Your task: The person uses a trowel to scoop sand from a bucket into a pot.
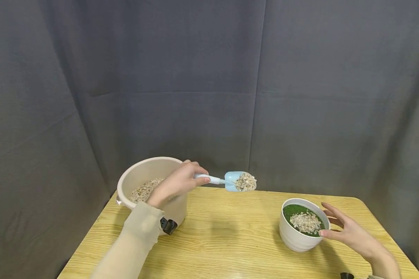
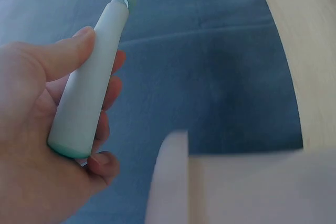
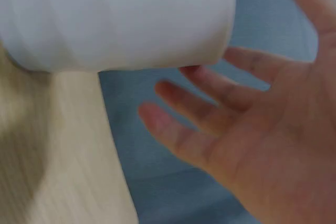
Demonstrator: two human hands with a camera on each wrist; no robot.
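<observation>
My left hand (image 1: 181, 182) grips the white handle of a small light-blue scoop (image 1: 235, 181), its thumb and fingers curled round the handle (image 2: 86, 98). The scoop is heaped with pale gravel and hangs in the air between the beige pot (image 1: 150, 186) and the white bowl (image 1: 300, 232). The pot at the left holds more gravel. The bowl at the right holds green filling with a gravel mound on top. My right hand (image 1: 345, 230) lies open beside the bowl's right rim, thumb tip at the rim, fingers spread (image 3: 210, 108) next to the bowl's wall (image 3: 115, 19).
The wooden table (image 1: 223, 240) carries both containers, with bare wood between them. A dark grey curtain (image 1: 209, 85) hangs behind and at both sides. The pot has a black clip (image 1: 168, 226) at its near side.
</observation>
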